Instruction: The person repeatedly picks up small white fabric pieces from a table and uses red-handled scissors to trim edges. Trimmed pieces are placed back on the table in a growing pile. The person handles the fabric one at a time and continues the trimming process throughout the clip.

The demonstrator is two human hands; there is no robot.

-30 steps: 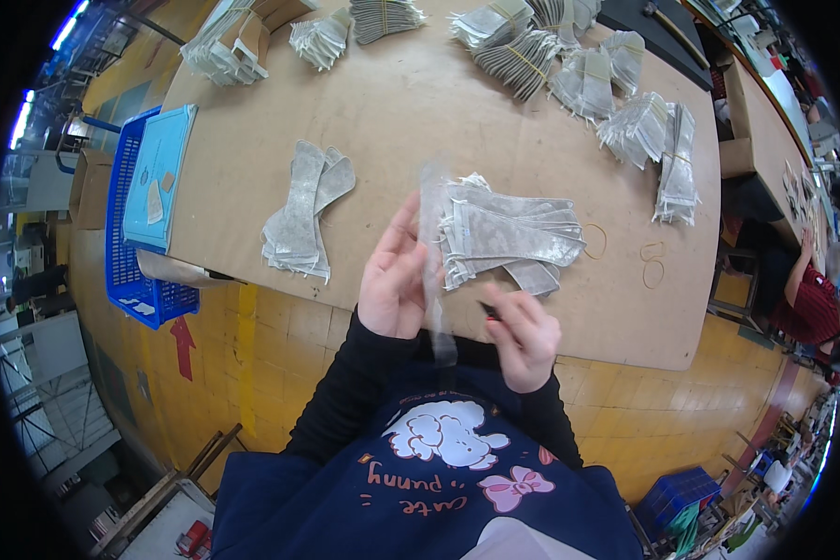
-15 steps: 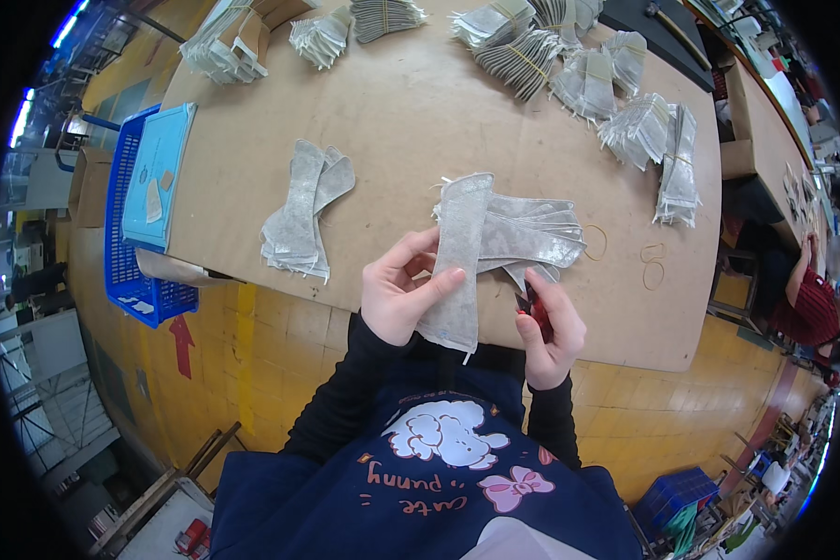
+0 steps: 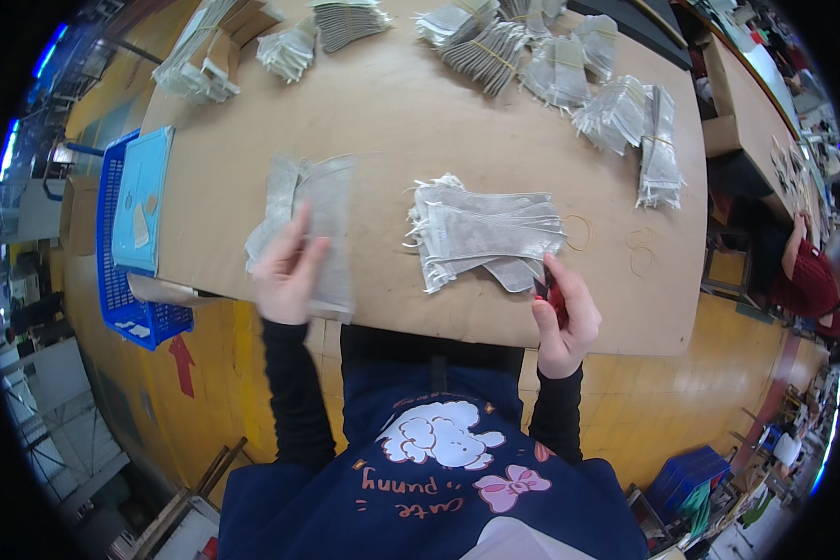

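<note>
My left hand (image 3: 287, 273), smeared by motion, grips a single grey fabric piece (image 3: 337, 233) with thumb and fingers. That piece hangs over a small pile of similar grey pieces (image 3: 279, 201) and partly hides it. My right hand (image 3: 569, 322) is closed round small red-handled snips (image 3: 554, 297) with a dark blade. The snips are at the right end of a fanned stack of grey fabric pieces (image 3: 485, 229). White thread ends stick out along that stack's left side.
Banded bundles of grey pieces (image 3: 481, 56) line the table's (image 3: 373, 121) far side. Rubber bands (image 3: 641, 252) lie to the right. At the left edge is a blue basket (image 3: 112, 233) with a light-blue tray (image 3: 141, 201). A person in red (image 3: 817, 278) sits at far right.
My left hand has carried the grey piece leftward, from over the middle stack to the left pile. The right hand has stayed near the stack with the snips. The whole view has shifted slightly.
</note>
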